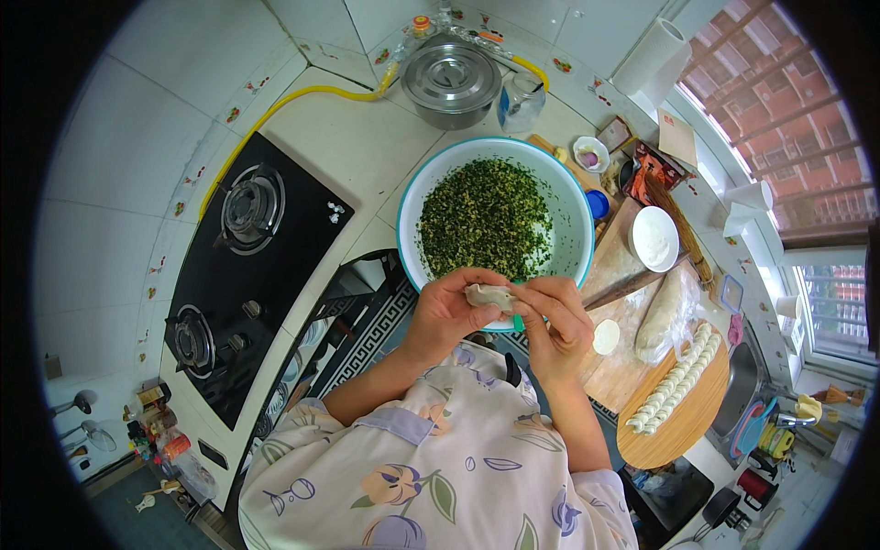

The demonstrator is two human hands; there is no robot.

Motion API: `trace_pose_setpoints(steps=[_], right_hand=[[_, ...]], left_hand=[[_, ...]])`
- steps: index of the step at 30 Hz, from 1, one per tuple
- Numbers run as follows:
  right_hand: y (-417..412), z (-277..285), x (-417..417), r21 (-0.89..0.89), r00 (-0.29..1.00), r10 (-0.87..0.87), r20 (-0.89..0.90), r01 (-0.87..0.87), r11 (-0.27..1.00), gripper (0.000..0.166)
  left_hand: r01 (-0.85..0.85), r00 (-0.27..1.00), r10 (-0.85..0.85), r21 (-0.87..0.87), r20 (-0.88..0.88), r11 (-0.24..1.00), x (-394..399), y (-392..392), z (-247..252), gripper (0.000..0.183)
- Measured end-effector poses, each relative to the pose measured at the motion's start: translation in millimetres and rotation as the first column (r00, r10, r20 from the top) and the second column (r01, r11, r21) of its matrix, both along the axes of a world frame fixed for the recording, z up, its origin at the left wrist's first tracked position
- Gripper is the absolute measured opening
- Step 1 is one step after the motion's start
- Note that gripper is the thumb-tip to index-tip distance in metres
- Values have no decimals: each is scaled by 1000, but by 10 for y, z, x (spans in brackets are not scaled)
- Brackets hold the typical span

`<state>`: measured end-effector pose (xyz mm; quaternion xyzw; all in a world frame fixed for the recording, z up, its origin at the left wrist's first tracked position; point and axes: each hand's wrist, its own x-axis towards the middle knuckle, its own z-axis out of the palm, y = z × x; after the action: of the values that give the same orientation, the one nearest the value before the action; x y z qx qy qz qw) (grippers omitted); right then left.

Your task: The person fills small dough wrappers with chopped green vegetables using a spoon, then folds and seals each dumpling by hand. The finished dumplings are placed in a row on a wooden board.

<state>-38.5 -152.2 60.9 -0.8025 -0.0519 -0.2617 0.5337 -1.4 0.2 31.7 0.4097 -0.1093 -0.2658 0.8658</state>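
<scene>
A partly pleated dumpling (489,297) is held between my two hands over the near edge of a large white basin. My left hand (440,316) cups it from the left, thumb in front. The fingertips and thumb of my right hand (560,323) pinch its right end. Chopped green filling (481,213) lies in the basin (574,206), heaped towards the left. A small green piece (518,322) shows below my right fingers; what it belongs to is hidden. To the right of my right hand, one round dough wrapper (606,337) rests on a floured board (612,381).
On the floured board are a rolling pin (636,282), a bowl of flour (654,239) and plastic-covered dough (661,316). Dumplings (677,378) line a round wooden board (670,440) beside the sink (742,378). A gas hob (258,289) is left; a lidded steel pot (451,82) stands behind.
</scene>
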Motion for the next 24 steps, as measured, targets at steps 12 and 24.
trace_pose_setpoints(steps=[12,24], right_hand=[[-21,68,24,-160,999,28,29,-23,987,26],[-57,116,-93,-131,999,32,22,-29,991,20]], left_hand=[[11,998,-16,77,67,997,-3,-28,101,33],[45,972,-90,-204,-216,978,75,-16,67,36]])
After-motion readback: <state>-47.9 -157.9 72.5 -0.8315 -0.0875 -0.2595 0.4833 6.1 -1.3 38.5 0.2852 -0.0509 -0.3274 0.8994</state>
